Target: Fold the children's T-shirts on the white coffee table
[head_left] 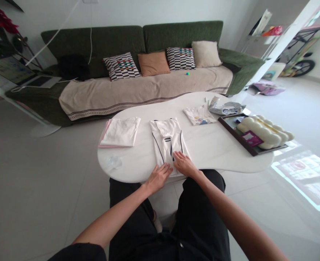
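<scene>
A white garment with dark piping (160,136), partly folded into a long shape, lies on the white table in front of me. My left hand (160,177) rests flat on its near left part, fingers stretched out. Beside it, my right hand (185,164) presses on the near right part with its fingers extended. Both hands touch the cloth without gripping it. To the left sits a stack of folded white and pink cloth (123,132). Farther right lies a folded white printed garment (200,115).
The white table (203,156) has a curved edge close to my knees. On its right stands a dark-rimmed tray (243,141) with a cream, lobed object (266,132). Crumpled plastic packaging (228,108) lies behind it. A green sofa (116,40) with cushions stands beyond.
</scene>
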Action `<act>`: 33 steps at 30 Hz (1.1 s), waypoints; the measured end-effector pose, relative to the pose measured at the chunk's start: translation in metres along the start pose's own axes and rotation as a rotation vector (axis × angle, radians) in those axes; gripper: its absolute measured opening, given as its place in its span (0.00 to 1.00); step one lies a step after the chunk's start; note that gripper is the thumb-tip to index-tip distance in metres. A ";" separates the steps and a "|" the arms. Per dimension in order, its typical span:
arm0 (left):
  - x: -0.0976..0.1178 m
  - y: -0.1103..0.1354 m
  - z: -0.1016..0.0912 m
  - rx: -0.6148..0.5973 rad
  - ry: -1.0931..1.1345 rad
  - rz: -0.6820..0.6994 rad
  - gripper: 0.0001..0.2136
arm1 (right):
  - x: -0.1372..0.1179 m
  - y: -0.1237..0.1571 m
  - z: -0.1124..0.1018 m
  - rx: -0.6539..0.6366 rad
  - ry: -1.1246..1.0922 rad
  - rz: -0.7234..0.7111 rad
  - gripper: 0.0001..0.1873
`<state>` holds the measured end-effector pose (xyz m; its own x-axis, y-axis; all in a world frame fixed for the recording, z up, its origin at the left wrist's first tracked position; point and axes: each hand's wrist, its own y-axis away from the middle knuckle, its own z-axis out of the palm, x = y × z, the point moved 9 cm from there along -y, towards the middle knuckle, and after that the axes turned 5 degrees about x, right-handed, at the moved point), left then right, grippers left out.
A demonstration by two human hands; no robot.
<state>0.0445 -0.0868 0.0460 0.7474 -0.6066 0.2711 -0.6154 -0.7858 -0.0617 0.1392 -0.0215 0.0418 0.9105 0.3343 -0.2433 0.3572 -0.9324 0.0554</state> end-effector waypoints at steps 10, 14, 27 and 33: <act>-0.012 0.009 0.005 0.014 -0.084 0.033 0.32 | 0.007 0.064 0.004 0.031 0.043 -0.218 0.44; -0.013 0.008 0.007 -0.009 -0.093 0.035 0.31 | 0.015 0.066 0.008 0.058 0.090 -0.188 0.38; 0.005 -0.003 -0.085 -0.438 0.826 -0.021 0.17 | 0.010 0.055 -0.084 -0.346 -0.500 -0.268 0.22; -0.141 -0.103 -0.059 0.064 1.283 -0.796 0.16 | 0.088 -0.088 -0.097 0.000 -0.638 0.185 0.17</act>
<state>-0.0129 0.0868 0.0708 0.1310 0.4543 0.8812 -0.1309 -0.8731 0.4696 0.2084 0.1031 0.1095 0.6548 0.0215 -0.7555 0.2066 -0.9666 0.1516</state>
